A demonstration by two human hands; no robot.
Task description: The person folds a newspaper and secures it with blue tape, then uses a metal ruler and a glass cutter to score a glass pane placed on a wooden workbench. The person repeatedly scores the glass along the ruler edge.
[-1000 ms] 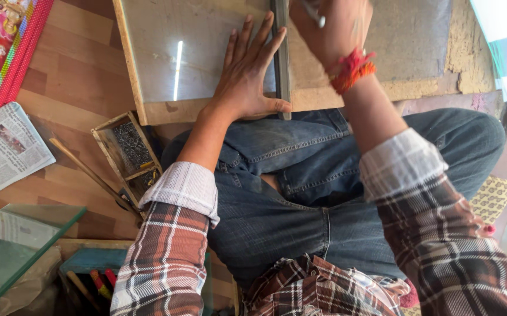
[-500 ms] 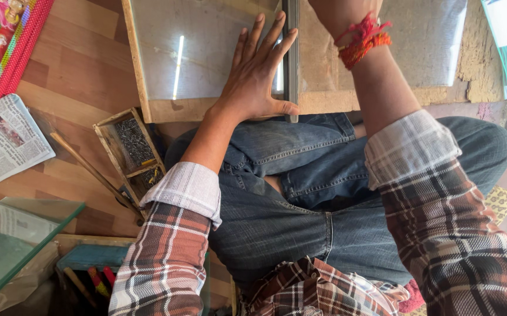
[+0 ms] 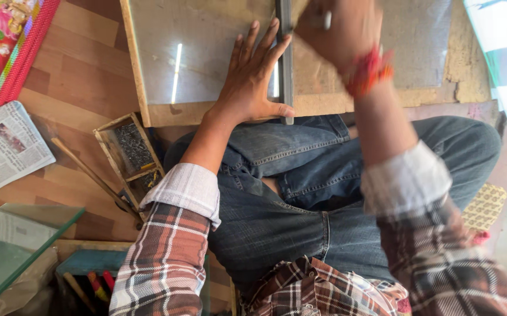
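With the left hand (image 3: pixel 253 88) spread flat, pinning the metal straightedge (image 3: pixel 285 64) on the glass sheet (image 3: pixel 201 52), and the blurred right hand (image 3: pixel 338 29) pinching a small tool just beyond, any slip could skew the line or crack the glass.

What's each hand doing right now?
Left hand: open, flat, pressing the metal straightedge onto the glass sheet.
Right hand: blurred, closed around a small tool; tool unclear.
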